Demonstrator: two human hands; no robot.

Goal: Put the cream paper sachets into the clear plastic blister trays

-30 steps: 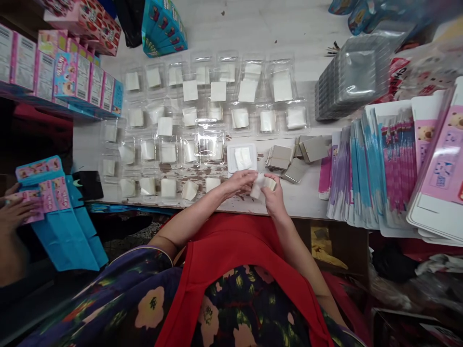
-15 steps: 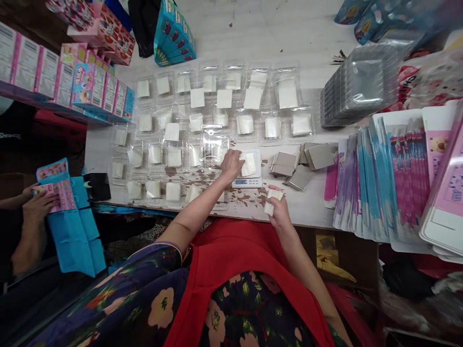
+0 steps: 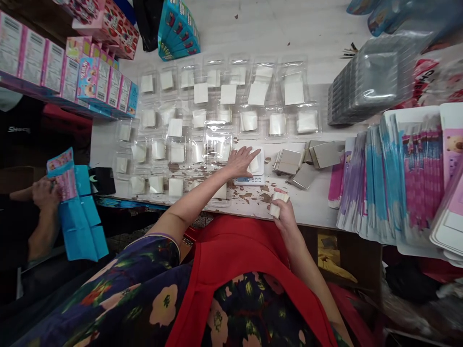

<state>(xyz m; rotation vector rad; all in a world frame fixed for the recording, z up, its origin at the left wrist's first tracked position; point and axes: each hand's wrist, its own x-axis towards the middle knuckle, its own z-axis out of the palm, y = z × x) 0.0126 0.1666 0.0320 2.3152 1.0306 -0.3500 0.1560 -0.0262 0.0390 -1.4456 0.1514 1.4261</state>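
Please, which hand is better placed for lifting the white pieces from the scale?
Probably the left hand: its fingers spread over the white pieces on the scale. The right hand holds a white stack.

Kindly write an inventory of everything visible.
Worn tabletop: one, white, centre
Shallow plastic trays: many, clear, centre
Square pieces: many, white, on trays
Digital scale: one, white, centre
Thin squares: several, grey, right of scale
Plastic containers: one stack, clear, upper right
Printed flat pieces: many, multicoloured, right
Cardboard boxes: many, mostly pink, upper left
Printed sheet: one, blue, in co-worker's hand
Cloth apron: one, red, bottom
Left hand: one, over scale
Right hand: one, holding square pieces
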